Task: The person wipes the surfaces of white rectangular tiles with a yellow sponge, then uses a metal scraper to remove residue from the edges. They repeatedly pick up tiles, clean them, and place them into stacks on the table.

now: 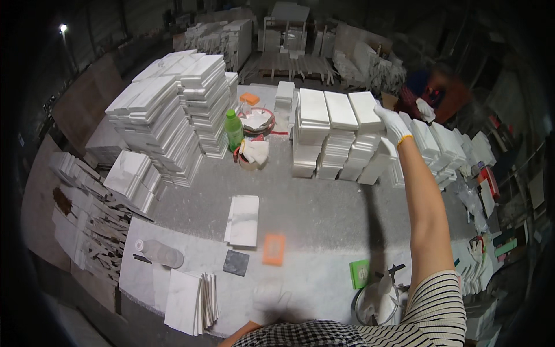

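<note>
We're touching a white tile stack (363, 139), right hand (395, 124) grip unclear, left hand out of view; uneven tugging could be toppling it.

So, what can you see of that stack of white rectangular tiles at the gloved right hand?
The stack of white rectangular tiles looks like smooth stone, piled flat in uneven layers on the grey worktable. Similar white stacks stand to its left. The white-gloved right hand is at its top right edge; the grip is unclear.
</note>
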`<state>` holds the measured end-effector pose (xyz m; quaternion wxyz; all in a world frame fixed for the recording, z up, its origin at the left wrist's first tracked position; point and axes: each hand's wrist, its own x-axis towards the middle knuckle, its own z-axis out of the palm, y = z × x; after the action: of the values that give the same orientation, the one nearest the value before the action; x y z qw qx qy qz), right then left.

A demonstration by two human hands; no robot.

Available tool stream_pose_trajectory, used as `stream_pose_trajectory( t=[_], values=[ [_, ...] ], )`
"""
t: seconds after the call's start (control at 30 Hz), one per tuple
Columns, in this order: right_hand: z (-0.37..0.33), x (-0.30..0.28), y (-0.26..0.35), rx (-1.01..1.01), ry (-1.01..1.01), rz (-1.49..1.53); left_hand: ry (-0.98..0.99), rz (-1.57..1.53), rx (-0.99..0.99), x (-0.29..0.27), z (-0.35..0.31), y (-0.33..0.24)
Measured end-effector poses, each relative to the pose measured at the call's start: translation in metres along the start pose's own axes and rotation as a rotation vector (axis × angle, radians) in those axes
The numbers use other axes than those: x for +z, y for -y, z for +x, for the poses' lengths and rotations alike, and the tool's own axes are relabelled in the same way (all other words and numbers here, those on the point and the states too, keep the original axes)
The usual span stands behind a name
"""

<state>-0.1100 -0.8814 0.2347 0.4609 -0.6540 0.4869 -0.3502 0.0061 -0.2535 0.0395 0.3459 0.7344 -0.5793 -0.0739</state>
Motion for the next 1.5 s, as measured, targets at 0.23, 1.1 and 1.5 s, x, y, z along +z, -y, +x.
stream_pose_trajectory(
  t=[0.23,1.1,1.5],
  values=[
    [-0.078,0.022,0.076,-0.168,-0.093,-1.199,0.036,-0.099,-0.105,0.006,-0.016,0.002],
    [-0.499,0.271,-0.016,-0.26,1.22,-0.152,-0.503,0.197,-0.319,-0.247,-0.055,-0.036],
    [-0.575,0.305,0.035,0.326,1.304,0.23,0.104,-0.604,-0.912,-0.278,-0.063,0.053]
  ],
)
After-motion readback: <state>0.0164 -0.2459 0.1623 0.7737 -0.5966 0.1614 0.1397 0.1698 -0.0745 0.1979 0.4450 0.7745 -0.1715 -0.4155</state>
